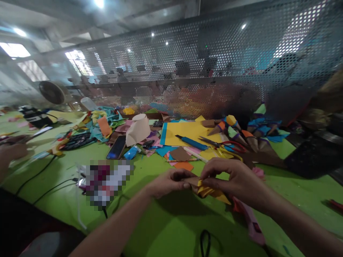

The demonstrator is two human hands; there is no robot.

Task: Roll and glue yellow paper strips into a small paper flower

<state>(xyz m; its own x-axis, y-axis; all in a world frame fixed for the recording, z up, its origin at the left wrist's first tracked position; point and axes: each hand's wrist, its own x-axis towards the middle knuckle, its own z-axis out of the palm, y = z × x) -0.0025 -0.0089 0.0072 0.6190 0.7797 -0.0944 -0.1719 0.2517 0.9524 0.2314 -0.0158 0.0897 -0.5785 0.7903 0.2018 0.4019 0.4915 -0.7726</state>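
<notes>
A small piece of folded brown and yellow paper (210, 191) is held between both hands above the green table. My left hand (171, 182) pinches its brown end between thumb and fingers. My right hand (227, 180) grips the yellow part from above, fingertips close to my left thumb. Beneath my right wrist, a pink tool (252, 223) lies on the table. Beyond the hands are an orange paper scrap (183, 166), a blue cutter (194, 142) and red-handled scissors (230, 144) on yellow sheets.
Paper scraps (104, 125), a phone (116, 147) and a cream paper roll (138, 129) lie on the green table (166, 228). Brown paper cones (252, 141) stand at the right rear, before a perforated metal screen (166, 67). Another person's hand (13, 151) is at far left.
</notes>
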